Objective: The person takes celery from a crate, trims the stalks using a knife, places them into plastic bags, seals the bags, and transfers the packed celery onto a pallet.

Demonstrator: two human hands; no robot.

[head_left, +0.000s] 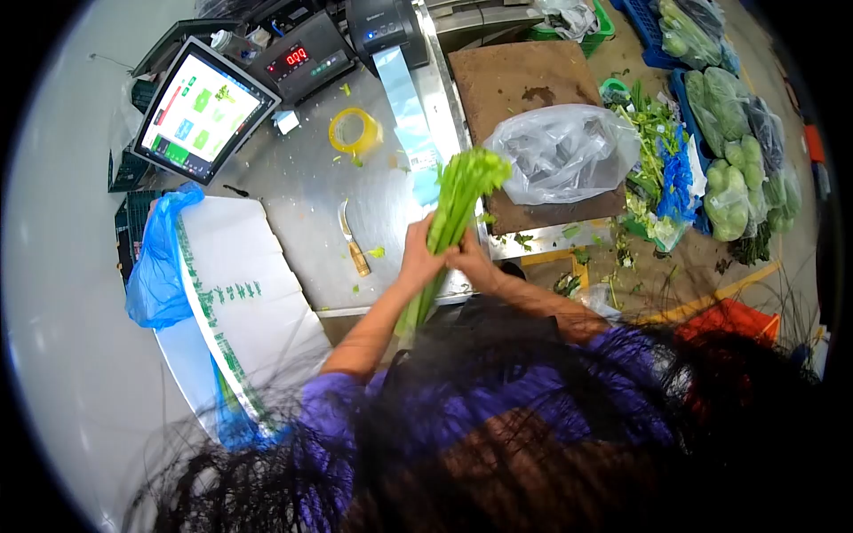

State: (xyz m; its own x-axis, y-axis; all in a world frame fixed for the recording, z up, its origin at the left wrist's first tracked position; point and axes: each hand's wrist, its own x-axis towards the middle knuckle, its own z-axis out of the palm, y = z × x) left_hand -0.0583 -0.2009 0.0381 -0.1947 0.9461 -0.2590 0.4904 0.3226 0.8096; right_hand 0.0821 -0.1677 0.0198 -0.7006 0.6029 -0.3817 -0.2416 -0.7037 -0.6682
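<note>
A bunch of celery [453, 204] slants across the front of the metal table, its leafy top pointing away from me and its stalks toward my body. My left hand [418, 256] is wrapped round the stalks from the left. From the right, my right hand [475, 264] grips the same stalks, close against the left one; its fingertips are partly hidden. On the table to the left lies a curved knife [354, 242] with a wooden handle. A clear plastic bag [564, 151] rests on a brown board [524, 75] to the right.
A roll of yellow tape [353, 131], a lit touchscreen [206, 111], a scale display [298, 59] and a label printer [384, 27] stand at the back left. An open white box [240, 275] is at left. Bagged vegetables [724, 124] and leafy scraps [649, 142] lie at right.
</note>
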